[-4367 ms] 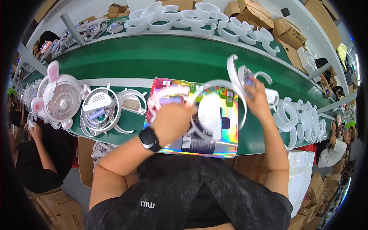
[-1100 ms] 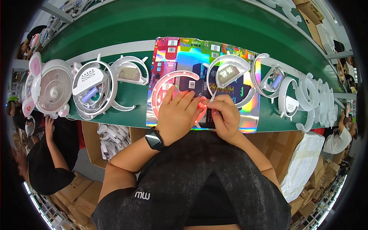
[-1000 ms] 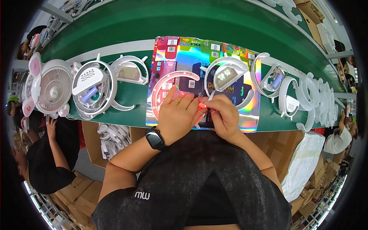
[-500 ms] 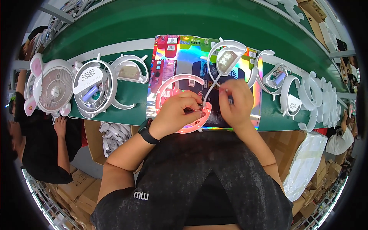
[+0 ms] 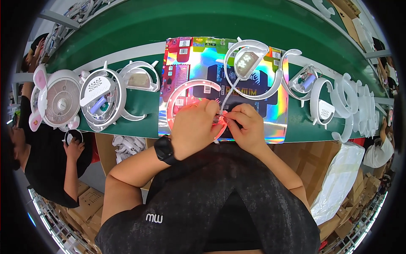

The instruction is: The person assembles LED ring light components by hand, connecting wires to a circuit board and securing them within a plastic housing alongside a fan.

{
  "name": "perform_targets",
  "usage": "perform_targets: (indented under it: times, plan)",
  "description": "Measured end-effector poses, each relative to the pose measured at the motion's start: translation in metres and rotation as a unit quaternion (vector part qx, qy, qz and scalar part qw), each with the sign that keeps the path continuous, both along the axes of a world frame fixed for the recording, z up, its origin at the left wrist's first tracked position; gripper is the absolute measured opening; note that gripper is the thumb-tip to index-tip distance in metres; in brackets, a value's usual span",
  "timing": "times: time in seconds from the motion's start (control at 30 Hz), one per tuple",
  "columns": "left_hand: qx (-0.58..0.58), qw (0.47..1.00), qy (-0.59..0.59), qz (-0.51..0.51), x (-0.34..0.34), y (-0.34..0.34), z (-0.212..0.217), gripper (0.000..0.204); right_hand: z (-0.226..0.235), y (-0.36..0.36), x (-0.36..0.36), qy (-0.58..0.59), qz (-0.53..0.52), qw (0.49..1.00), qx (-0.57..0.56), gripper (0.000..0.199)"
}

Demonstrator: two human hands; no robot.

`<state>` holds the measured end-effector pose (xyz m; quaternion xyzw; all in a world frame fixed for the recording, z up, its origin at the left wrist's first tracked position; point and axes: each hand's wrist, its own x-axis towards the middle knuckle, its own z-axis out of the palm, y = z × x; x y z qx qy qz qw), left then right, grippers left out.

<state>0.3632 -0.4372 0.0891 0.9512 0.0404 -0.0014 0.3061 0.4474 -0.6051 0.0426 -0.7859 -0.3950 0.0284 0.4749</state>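
Observation:
A white C-shaped LED ring, glowing pinkish red, lies on the printed sheet in front of me. Over its lower part curls my left hand, closed on the ring near its end. My right hand pinches beside that end, its fingertips almost meeting the left ones; what lies between them is too small to make out. A white cable runs from there up to a white ring-shaped housing with a lit LED panel.
Colourful printed cardboard covers part of the green bench. On the left are a white fan with pink ears and an opened fan housing. More white housings line the right. A co-worker works at far left.
My right hand has come down and left from above the cable to the ring's end, meeting my left fingers. The view has shifted slightly. The co-worker's hand now holds a small white round part.

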Motion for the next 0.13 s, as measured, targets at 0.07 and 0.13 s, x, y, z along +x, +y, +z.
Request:
perform_targets:
  times: [0.07, 0.13]
  plan:
    - [0.085, 0.996, 0.001, -0.001, 0.0027, -0.0065, 0.0003, 0.036, -0.0039, -0.0009, 0.0005, 0.021, -0.003, 1.0, 0.011, 0.013]
    - [0.118, 0.992, 0.03, -0.024, 0.008, -0.0066, -0.0023, 0.035, -0.0064, -0.0024, 0.0012, 0.042, -0.005, 0.999, 0.017, 0.011]
